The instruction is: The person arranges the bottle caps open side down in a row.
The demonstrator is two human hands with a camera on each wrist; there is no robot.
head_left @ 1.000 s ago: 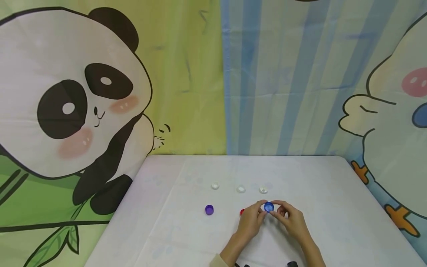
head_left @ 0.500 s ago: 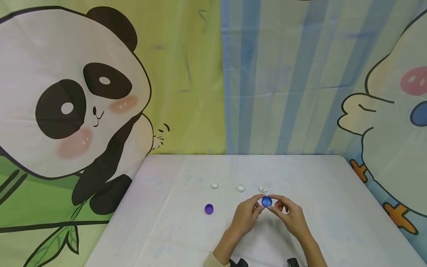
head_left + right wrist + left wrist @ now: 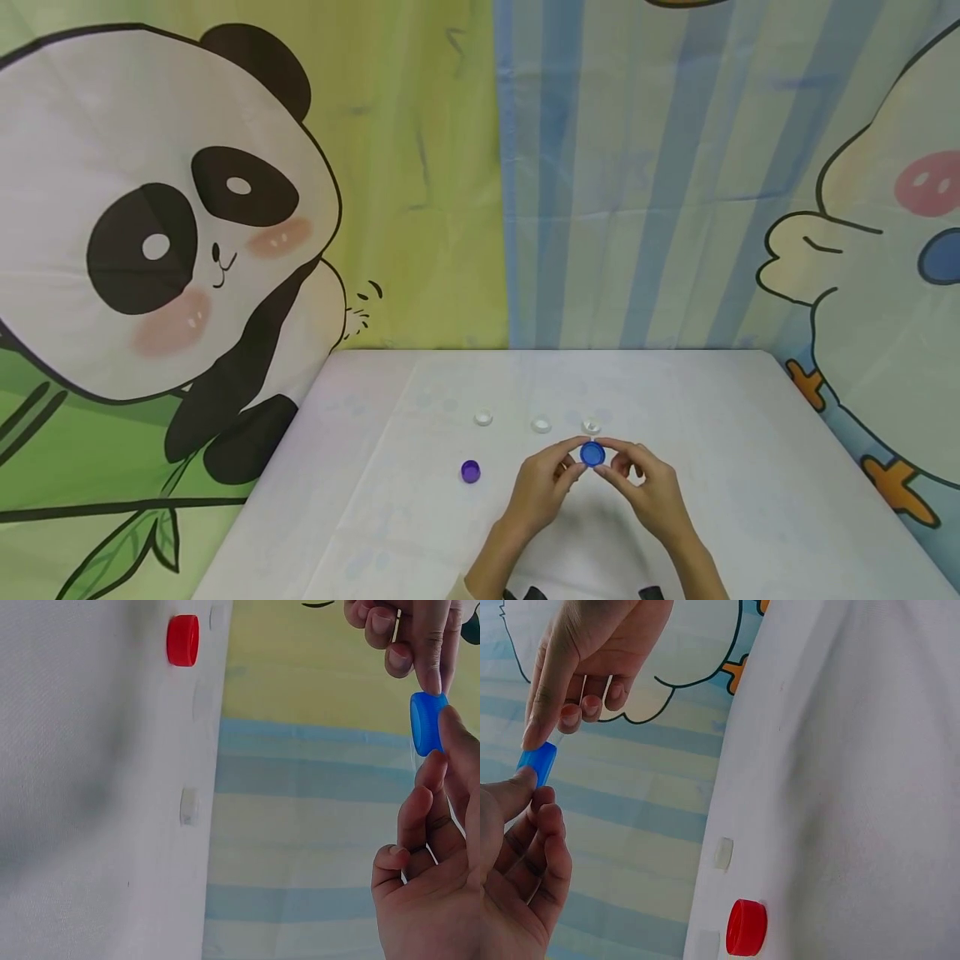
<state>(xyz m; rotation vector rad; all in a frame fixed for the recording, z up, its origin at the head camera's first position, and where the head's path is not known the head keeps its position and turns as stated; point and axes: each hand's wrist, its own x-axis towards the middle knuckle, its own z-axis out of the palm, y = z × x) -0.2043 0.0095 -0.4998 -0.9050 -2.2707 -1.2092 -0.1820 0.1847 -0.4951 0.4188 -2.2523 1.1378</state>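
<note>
A blue bottle cap (image 3: 592,454) is pinched between my two hands above the white table, its round face toward the head camera. My left hand (image 3: 542,485) grips its left side with thumb and fingertips. On the other side, the thumb and forefinger of my right hand (image 3: 647,487) hold it too. Both wrist views show the blue cap (image 3: 538,763) edge-on between the fingertips. A red bottle cap (image 3: 183,640) lies on the table in the wrist views; in the head view my left hand hides it. A purple cap (image 3: 470,472) lies left of the hands.
Behind the hands, a white cap (image 3: 483,417), another white cap (image 3: 542,424) and a third white cap (image 3: 591,427) stand in a row on the white table (image 3: 390,533). A cartoon-printed curtain (image 3: 420,183) rises beyond the table's far edge.
Both hands have carried the blue cap slightly to the left and up in the head view. The red cap, partly visible a second ago, is now behind my left hand.
</note>
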